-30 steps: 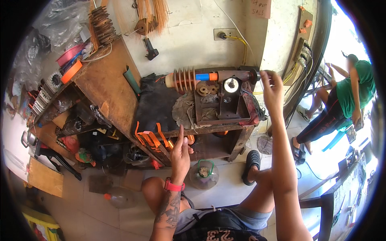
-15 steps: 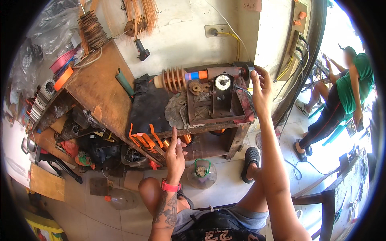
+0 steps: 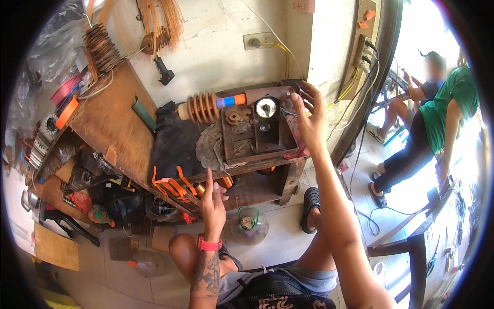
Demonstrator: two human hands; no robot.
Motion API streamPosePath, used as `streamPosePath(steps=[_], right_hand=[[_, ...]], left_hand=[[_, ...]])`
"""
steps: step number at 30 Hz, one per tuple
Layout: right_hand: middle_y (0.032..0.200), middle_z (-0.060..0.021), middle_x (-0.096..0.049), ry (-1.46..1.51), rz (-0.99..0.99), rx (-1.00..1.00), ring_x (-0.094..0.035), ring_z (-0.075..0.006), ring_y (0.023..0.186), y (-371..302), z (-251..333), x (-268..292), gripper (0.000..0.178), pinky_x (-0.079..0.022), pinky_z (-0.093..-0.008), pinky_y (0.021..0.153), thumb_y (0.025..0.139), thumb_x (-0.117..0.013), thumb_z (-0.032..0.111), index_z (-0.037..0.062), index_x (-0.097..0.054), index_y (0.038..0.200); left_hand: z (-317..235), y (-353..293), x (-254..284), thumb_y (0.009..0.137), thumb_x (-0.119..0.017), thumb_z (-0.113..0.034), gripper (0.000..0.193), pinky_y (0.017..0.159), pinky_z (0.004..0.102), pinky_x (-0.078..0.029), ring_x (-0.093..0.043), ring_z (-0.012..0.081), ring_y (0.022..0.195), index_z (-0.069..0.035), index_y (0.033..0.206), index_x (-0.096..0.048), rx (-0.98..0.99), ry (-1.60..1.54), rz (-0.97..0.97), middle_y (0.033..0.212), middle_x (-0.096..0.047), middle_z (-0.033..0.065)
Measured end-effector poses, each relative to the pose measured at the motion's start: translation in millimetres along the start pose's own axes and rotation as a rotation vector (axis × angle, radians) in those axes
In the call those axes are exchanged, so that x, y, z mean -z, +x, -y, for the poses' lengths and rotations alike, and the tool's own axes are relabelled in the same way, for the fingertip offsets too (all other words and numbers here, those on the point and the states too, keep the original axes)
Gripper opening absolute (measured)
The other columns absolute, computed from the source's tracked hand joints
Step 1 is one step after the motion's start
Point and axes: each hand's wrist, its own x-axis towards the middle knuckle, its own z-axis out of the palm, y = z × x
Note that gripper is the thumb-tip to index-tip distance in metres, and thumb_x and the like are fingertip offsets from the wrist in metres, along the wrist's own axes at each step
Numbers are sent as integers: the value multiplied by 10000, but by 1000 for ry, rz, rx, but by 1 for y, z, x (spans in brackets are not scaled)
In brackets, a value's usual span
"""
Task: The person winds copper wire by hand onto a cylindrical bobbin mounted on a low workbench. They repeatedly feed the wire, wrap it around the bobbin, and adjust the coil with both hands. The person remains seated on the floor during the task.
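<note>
On the bench stands a brown metal hand-cranked coil winding machine [image 3: 265, 129], with a round white dial [image 3: 266, 107] on its front. A ribbed winding former [image 3: 201, 107] sits on its shaft at the left, beside blue and orange bands. My right hand [image 3: 311, 110] is at the machine's far right end, thumb and curved fingers around the dark end wheel, which they mostly hide. My left hand [image 3: 212, 206] hangs in front of the bench edge, index finger stretched upward and the other fingers loosely bent. No wire can be made out in it. Copper wire spools [image 3: 226, 182] show behind it.
Orange strips [image 3: 172, 188] hang at the bench's front left. A clear jug with a green handle [image 3: 249, 226] stands on the floor between my legs. Cluttered shelves [image 3: 92, 175] fill the left. A person in green [image 3: 450, 113] and a seated person are at right.
The view has swung, so the bench appears farther left. My right hand now covers more of the end wheel. The person in green has shifted, and the seated person behind shows more.
</note>
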Motion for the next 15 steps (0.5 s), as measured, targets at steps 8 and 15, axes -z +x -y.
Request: streamPosePath(steps=[8, 15], right_hand=[[1396, -256, -653, -28, -6, 65, -645, -307, 1295, 4, -5, -8, 508, -505, -405, 1078, 1109, -585, 297, 3, -529, 1520], [1212, -259, -735, -117, -24, 43, -720, -330, 1159, 3, 1, -9, 405, -531, -409, 984, 1136, -505, 236, 45, -585, 1484]], left_hand=[[2, 0, 4, 1157, -459, -221, 514, 669, 272, -572, -620, 87, 800, -252, 1663, -375, 27, 25, -6, 869, -617, 27], [0, 1, 5, 1157, -447, -227, 513, 603, 300, -473, -535, 88, 654, -267, 1664, -380, -34, 135, -38, 769, -588, 34]])
